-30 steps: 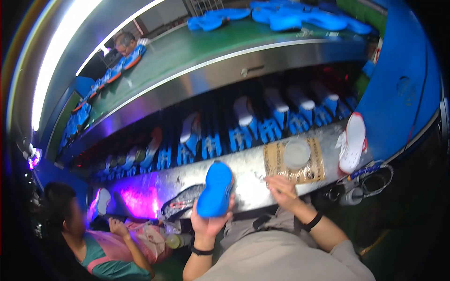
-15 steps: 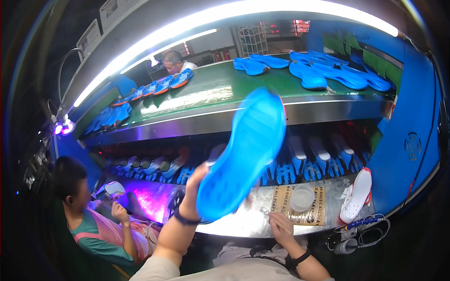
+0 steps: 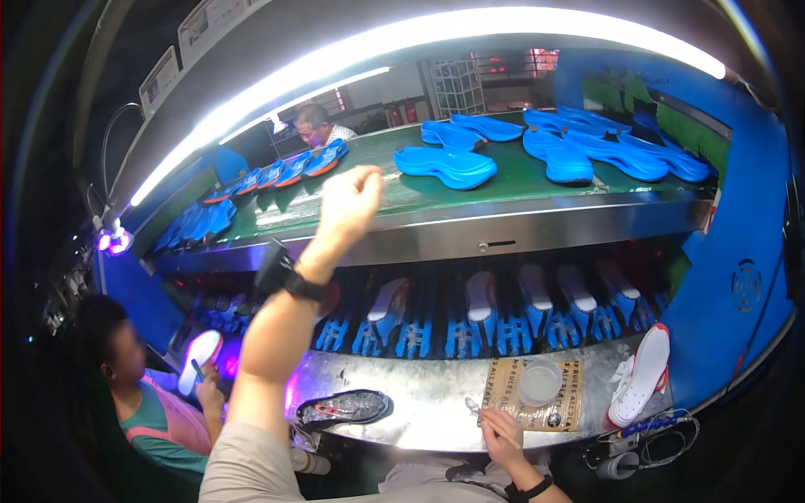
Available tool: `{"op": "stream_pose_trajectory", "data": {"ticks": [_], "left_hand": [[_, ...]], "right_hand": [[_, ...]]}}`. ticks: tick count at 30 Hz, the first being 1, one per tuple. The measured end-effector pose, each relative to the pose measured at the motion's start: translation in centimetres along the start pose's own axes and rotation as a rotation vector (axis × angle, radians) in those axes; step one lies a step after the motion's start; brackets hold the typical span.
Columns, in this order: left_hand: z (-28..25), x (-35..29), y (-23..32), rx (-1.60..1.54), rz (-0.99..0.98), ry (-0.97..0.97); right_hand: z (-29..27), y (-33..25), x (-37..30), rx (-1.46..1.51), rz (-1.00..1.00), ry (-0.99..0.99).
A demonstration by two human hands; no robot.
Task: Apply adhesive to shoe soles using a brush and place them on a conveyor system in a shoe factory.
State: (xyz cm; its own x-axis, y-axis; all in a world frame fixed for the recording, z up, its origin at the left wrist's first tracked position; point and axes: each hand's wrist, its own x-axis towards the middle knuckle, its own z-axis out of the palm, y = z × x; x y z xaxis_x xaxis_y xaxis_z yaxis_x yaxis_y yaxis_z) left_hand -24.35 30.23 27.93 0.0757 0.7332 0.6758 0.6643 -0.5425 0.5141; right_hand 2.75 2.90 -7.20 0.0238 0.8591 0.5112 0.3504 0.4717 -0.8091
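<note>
My left hand point(image 3: 352, 201) is raised in front of the green conveyor belt, fingers curled, with nothing visible in it. To its right a blue shoe sole point(image 3: 449, 168) lies on the belt, apart from the hand. Low over the metal bench, my right hand point(image 3: 503, 438) is closed around a thin-handled brush point(image 3: 495, 425), its pale tip near the bench top. Beside that hand, a clear bowl point(image 3: 539, 383) stands on a piece of brown printed cardboard point(image 3: 503, 394). A dark shoe point(image 3: 345, 408) lies on the bench further left.
More blue soles point(image 3: 616, 151) lie on the belt point(image 3: 369, 180) at the right and left. Shoes on blue racks point(image 3: 478, 306) fill the lower level. A white-bottomed shoe point(image 3: 646, 373) rests at the bench's right end. At left, a co-worker point(image 3: 134, 394) holds a shoe; another person point(image 3: 317, 126) is beyond the belt.
The blue sole has gone from my left hand onto the belt. My left hand has let go and is higher up. My right hand still holds the brush near the same spot.
</note>
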Motion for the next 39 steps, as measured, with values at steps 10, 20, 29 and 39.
{"op": "stream_pose_trajectory", "data": {"ticks": [10,20,29,39], "left_hand": [[-9.9,9.9,-26.9,1.661,0.139,-0.094],[-6.1,15.0,-30.4,1.206,0.057,-0.397],[-7.3,10.2,-24.1,1.092,0.396,-0.282],[-10.5,-2.6,-4.8,0.327,-0.234,-0.046]], "right_hand": [[0.2,-0.4,0.6,-0.101,-0.066,-0.067],[0.7,0.2,-0.8,0.170,0.392,0.065],[0.9,0.1,-0.4,0.035,0.090,-0.008],[1.2,0.1,-0.2,-0.012,-0.023,0.014]]}}
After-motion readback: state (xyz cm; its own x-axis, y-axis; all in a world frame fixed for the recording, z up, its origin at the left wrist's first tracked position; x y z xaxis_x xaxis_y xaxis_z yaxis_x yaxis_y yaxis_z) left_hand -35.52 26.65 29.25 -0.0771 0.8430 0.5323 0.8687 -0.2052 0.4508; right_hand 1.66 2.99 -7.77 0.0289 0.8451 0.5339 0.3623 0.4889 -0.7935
